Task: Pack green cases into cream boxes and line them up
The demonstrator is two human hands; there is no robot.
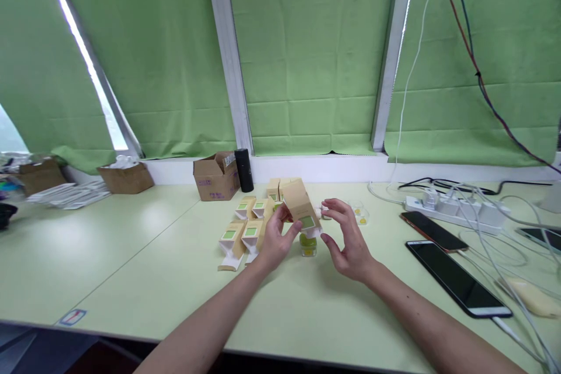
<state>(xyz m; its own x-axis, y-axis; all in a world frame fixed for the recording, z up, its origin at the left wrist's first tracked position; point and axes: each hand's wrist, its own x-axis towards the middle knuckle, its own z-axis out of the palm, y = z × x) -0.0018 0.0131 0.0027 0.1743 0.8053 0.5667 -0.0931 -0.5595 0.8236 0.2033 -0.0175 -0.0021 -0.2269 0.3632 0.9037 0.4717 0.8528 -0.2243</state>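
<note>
My left hand (278, 235) grips a small tan cardboard box (300, 201) with a green label, held tilted above the table. A white flap hangs at its lower end. My right hand (348, 242) is to the right of the box, fingers apart and curved, with the thumb tip close to the flap; whether it touches I cannot tell. Just under the box stands a small clear jar (308, 245) with yellow-green contents, its top partly hidden. Left of my left hand are several similar boxes (230, 235) with their flaps out, and more boxes (273, 187) stand behind.
A clear plastic tray (362, 213) with yellow pieces lies behind my right hand. Phones (458, 274), a power strip (456, 213) and tangled cables cover the right side. Further back are an open carton (215, 178) and a black cylinder (244, 170).
</note>
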